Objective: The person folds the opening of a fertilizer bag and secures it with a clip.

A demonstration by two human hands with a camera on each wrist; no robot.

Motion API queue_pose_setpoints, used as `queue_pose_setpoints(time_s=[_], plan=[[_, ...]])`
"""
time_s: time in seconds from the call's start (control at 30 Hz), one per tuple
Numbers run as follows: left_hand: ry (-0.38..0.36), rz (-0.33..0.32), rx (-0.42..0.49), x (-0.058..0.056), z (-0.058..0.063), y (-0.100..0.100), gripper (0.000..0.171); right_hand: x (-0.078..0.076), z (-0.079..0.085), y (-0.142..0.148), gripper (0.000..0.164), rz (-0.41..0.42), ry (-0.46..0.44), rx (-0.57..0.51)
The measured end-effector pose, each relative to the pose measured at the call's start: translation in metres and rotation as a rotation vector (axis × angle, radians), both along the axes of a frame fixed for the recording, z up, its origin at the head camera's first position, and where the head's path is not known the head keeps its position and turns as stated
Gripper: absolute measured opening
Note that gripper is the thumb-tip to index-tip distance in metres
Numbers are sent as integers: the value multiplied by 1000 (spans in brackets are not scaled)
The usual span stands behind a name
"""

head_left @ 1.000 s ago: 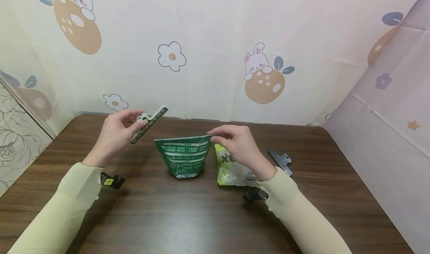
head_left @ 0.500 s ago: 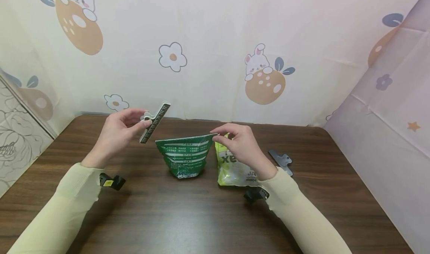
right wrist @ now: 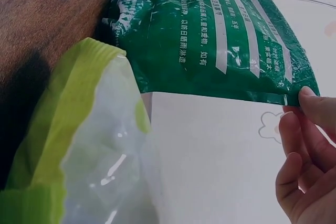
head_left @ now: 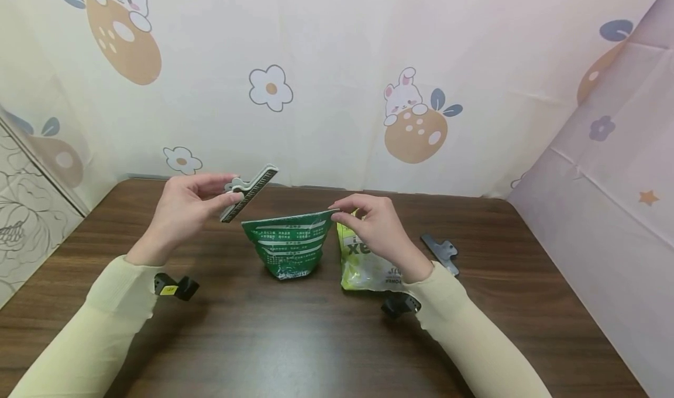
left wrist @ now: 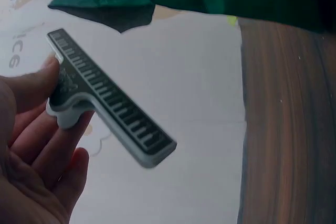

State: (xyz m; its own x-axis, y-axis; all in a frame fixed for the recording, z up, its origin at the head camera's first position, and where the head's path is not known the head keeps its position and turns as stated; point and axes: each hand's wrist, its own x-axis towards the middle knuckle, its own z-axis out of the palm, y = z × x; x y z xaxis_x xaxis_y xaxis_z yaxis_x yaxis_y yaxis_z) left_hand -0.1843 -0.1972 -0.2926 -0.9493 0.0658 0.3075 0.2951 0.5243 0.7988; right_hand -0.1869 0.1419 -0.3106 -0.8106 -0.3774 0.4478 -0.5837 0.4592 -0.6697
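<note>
My left hand (head_left: 184,208) pinches a pale clip with a ridged dark bar (head_left: 253,191) between thumb and fingers, holding it tilted just left of the green bag. In the left wrist view the clip (left wrist: 107,95) shows its long ridged edge, apart from the bag above it. The green printed bag (head_left: 289,246) stands upright on the table. Its top right corner is pinched by my right hand (head_left: 371,222). From the right wrist camera, thumb and fingers (right wrist: 310,98) grip that corner of the bag (right wrist: 194,51).
Right of the green bag lies a yellow-green and white bag (head_left: 363,266), partly hidden by my right hand. A grey metal clip (head_left: 441,251) rests farther right on the brown wooden table (head_left: 284,351). A patterned cloth wall (head_left: 326,123) rises behind.
My left hand has shifted slightly right with the clip, bringing it closer to the green bag, and the clip's tilt has varied. The right hand keeps its pinch on the bag's corner.
</note>
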Motion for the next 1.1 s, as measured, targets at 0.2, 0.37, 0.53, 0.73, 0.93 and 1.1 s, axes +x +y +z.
queue_pose_setpoints(time_s=[0.2,0.37,0.53,0.73,0.93,1.1], plan=[[28,16,15,5,5,6,39,0,0,0,13,10,14,1],[44,-6,48,11,9,11,37,0,1,0,13,12,23,7],[95,-44,102,17,14,16,33,0,1,0,13,16,23,3],[149,-72,209,23,19,20,32,1,1,-1,12,14,23,4],[160,-112,390,29,25,20,30,2,1,-1,12,9,17,6],[172,-154,497,30,28,19,29,2,2,-1,13,6,10,6]])
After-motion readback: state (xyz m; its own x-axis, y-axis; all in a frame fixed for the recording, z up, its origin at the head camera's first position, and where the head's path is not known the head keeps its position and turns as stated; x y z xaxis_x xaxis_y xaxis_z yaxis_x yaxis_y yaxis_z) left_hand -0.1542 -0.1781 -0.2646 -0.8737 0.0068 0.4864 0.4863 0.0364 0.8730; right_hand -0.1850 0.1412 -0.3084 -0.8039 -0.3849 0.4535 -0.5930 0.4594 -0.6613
